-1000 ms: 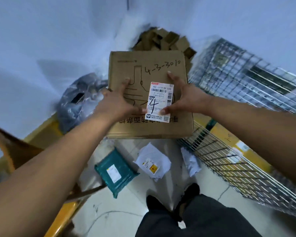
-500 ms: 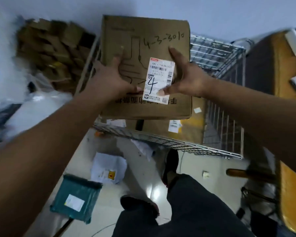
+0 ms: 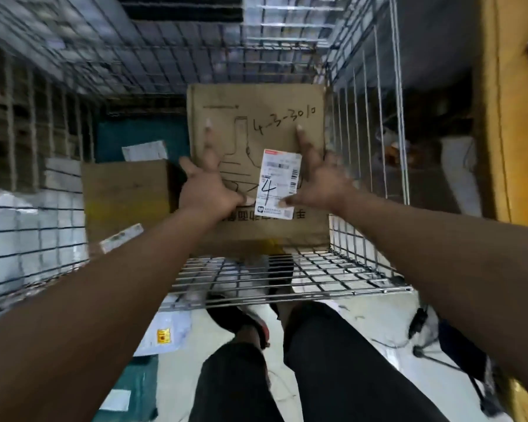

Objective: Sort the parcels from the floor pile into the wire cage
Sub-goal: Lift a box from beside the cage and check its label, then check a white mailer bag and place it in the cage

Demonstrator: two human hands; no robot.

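Observation:
A brown cardboard box (image 3: 272, 105) with "4-3-3010" handwritten on it and a white label (image 3: 278, 183) marked "4" lies inside the wire cage (image 3: 290, 289), against its right wall. My left hand (image 3: 209, 190) and my right hand (image 3: 320, 185) both lie flat on the box's top face. Their fingers are straight and spread, and the thumbs meet at the label's lower edge. Beside the box, on its left, the cage also holds a smaller brown box (image 3: 125, 196) and a teal parcel (image 3: 141, 137).
On the floor near my feet lie a white bag parcel (image 3: 165, 333) and a teal parcel (image 3: 131, 388). A yellow surface (image 3: 515, 132) stands right of the cage. Stacked cardboard shows through the cage's left wall (image 3: 28, 123).
The box has gone from the air in front of the cage down into its right side. My hands went with it, and their fingers now lie straighter on its top.

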